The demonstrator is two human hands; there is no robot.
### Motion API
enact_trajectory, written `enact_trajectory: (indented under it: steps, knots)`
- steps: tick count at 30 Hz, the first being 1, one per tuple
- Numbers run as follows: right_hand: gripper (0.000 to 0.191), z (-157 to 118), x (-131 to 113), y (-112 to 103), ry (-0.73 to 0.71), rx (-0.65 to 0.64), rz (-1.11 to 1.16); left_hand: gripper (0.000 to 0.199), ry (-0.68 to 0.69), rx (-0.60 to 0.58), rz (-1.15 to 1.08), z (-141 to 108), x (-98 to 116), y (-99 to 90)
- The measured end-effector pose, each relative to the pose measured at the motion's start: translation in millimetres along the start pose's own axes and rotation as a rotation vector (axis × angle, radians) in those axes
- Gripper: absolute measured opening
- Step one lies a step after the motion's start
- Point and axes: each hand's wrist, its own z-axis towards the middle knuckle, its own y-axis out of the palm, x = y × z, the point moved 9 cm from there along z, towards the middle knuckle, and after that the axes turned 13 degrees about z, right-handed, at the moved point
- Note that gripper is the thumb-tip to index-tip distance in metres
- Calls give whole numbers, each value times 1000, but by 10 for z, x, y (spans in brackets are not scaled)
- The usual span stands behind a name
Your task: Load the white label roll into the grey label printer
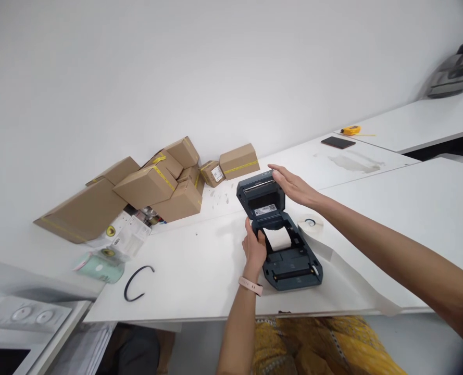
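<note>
A dark blue-grey label printer [293, 268] stands on the white table with its lid [250, 182] tipped up. Inside its bay sits a white label roll [278, 238]. My left hand [253, 246] grips the printer's left side near the hinge, its fingers partly hidden by the body. Against the right edge of the raised lid rests my right hand [293, 186], with the fingers stretched out straight. Just right of the printer lies a loose roll of paper [310, 226], and a pale paper strip [356, 271] runs from there over the table's front edge.
Cardboard boxes [145, 185] are piled at the back left, beside plastic-wrapped packets [132, 237] and a mint-green container [100, 267]. A black curved band [132, 284] lies at the front left. Towards the back right are a dark flat phone-like slab [338, 142] and a yellow tape measure [350, 130].
</note>
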Motion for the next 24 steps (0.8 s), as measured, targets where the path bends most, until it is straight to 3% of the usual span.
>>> enact_trajectory:
  steps: [3, 7, 12, 17, 24]
  knots:
    - [72, -16, -17, -6, -9, -20, -43, 62, -22, -2, 10, -5, 22, -7]
    - [69, 20, -66, -18, -29, -5, -116, 62, 48, 2, -22, -23, 102, -9]
    - [71, 283, -113, -68, -51, 104, -314, 64, 31, -1, -39, -35, 72, -5]
    - [78, 510, 52, -26, 28, 107, -353, 65, 0, -7, -24, -36, 45, -10]
    - [76, 464, 73, -75, 38, 94, -349, 63, -10, -11, -8, -26, 35, -8]
